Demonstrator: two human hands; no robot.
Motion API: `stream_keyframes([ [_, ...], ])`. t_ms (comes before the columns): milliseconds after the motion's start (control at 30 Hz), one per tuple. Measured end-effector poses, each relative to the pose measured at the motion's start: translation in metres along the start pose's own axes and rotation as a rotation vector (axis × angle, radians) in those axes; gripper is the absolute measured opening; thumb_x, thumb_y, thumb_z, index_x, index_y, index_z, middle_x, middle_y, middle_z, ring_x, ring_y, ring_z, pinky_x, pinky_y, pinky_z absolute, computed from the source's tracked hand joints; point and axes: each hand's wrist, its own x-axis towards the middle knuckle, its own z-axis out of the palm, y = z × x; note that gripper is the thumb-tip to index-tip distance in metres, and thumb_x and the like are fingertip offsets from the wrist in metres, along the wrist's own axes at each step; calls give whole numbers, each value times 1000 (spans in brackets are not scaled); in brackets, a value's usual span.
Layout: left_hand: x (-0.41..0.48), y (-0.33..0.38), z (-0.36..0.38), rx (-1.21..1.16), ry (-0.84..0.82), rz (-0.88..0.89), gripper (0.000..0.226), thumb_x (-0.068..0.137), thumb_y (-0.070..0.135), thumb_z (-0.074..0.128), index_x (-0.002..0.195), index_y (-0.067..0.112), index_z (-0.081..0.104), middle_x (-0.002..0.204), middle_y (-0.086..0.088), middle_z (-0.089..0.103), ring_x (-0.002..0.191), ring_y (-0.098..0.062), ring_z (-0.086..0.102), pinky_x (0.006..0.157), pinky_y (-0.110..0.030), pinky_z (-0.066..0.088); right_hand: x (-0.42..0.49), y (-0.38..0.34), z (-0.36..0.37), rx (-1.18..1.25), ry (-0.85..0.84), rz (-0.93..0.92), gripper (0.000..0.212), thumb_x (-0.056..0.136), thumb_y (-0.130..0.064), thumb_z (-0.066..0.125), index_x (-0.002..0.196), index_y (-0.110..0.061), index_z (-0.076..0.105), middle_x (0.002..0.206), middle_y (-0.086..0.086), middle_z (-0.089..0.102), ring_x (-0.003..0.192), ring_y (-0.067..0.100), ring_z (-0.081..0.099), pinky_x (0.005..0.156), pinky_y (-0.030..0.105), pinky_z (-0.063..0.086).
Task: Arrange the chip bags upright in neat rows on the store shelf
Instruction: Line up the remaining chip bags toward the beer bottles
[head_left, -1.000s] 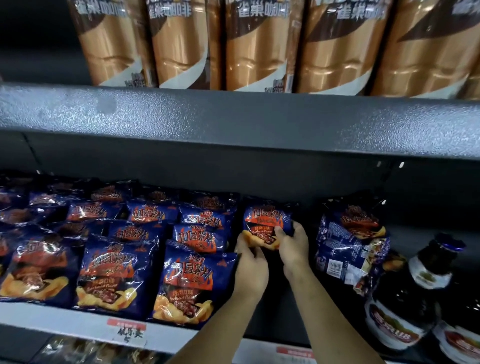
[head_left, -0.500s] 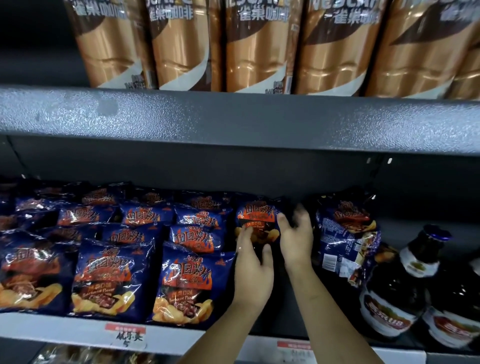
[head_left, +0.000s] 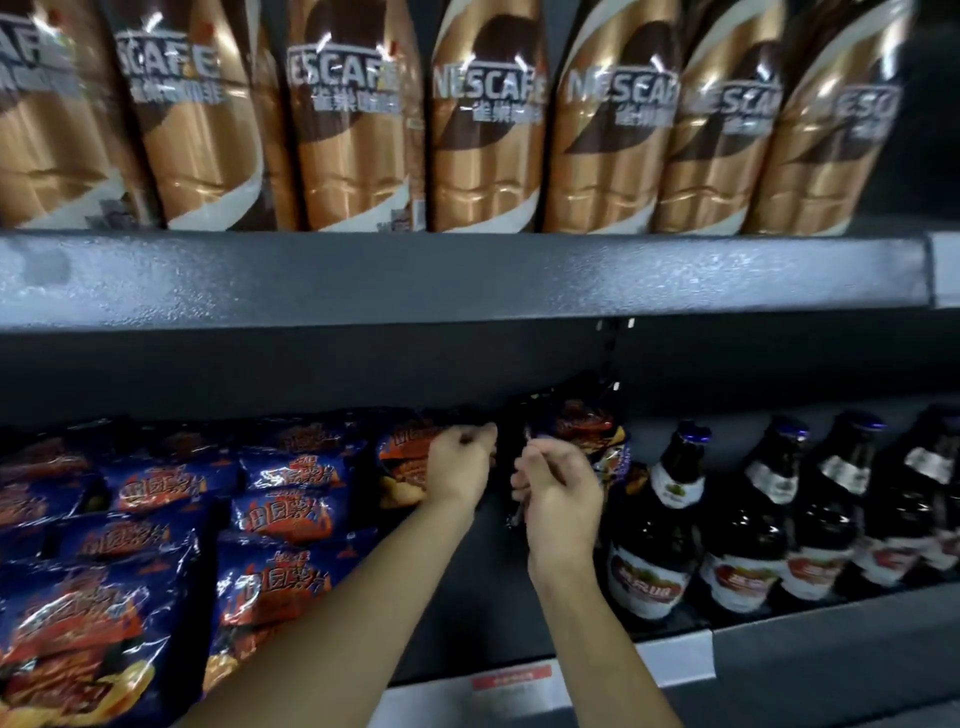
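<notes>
A dark grey metal store shelf sits in dim light under a speckled grey upper shelf edge that carries a row of tall copper-and-brown Nescafé coffee bottles. On the lower shelf, dark blue foil chip bags with red-orange flame print stand in rows at the left, front to back. Dark glass bottles with red labels and blue caps line the right side.

Compared with a second ago, the view has tilted upward so the coffee labels now show, and both hands have pushed deeper toward the back. The left hand has left the bag it held from the side and now closes its fingers on the top right corner of a rear chip bag, which stands upright behind the rows. The right hand has shifted right to a crumpled blue chip bag beside the bottles; its fingers are curled narrow at the bag's left edge, gripping it.
</notes>
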Motion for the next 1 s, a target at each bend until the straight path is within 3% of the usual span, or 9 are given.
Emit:
stream_keyframes([
  [133,20,16,25,416,-61,137,38,91,40,64,113,10,67,118,-11,68,111,-29,62,92,-30,49,-14,-2,-20,9,16,27,12,95,4,60,89,-5,67,71,5,65,59,12,58,53,25,47],
  [267,22,16,42,485,-205,86,54,83,59,65,109,12,67,109,-7,69,105,-27,63,90,-31,49,-23,1,-33,-10,27,62,11,95,5,58,91,-1,66,66,2,65,58,10,59,53,23,47],
  [400,28,-16,53,454,-298,-60,113,38,93,65,119,14,64,115,-6,71,103,-24,67,93,-36,54,-27,4,-38,19,69,126,10,95,6,57,94,1,66,68,4,64,58,11,57,53,23,47],
  [433,22,-17,52,434,-311,-89,111,42,89,68,122,11,62,118,-7,69,107,-26,66,93,-35,52,-29,5,-39,26,74,137,10,95,6,57,95,3,66,69,5,64,57,11,56,52,22,47],
  [500,9,-16,46,384,-355,-133,87,62,72,74,116,5,63,112,-7,69,104,-25,65,85,-29,49,-31,4,-41,36,84,153,9,95,7,57,95,4,65,68,6,63,55,10,55,51,21,46],
  [633,-1,-29,32,220,-513,-95,41,76,34,83,100,2,72,87,-16,75,76,-22,66,71,-32,49,-32,5,-43,39,110,172,11,94,9,57,92,2,65,66,6,63,49,9,54,49,20,45],
  [767,-6,-23,13,227,-410,-45,20,80,19,80,95,8,72,74,-2,72,45,-3,60,44,-17,41,-35,6,-43,1,74,149,14,93,9,56,91,-1,66,68,5,64,56,13,56,52,22,47],
  [900,-14,5,-25,60,-293,64,23,81,19,80,102,12,72,93,-3,77,77,-9,73,61,-20,54,-36,5,-38,-23,87,42,16,94,4,59,91,-10,67,80,4,65,71,15,57,65,29,49],
  [1000,-24,23,-59,9,-314,116,24,83,19,78,106,14,73,99,-1,78,86,-11,74,73,-23,59,-31,0,-28,-51,100,-59,11,94,-14,68,101,-21,66,102,4,67,88,12,61,82,30,48],
])
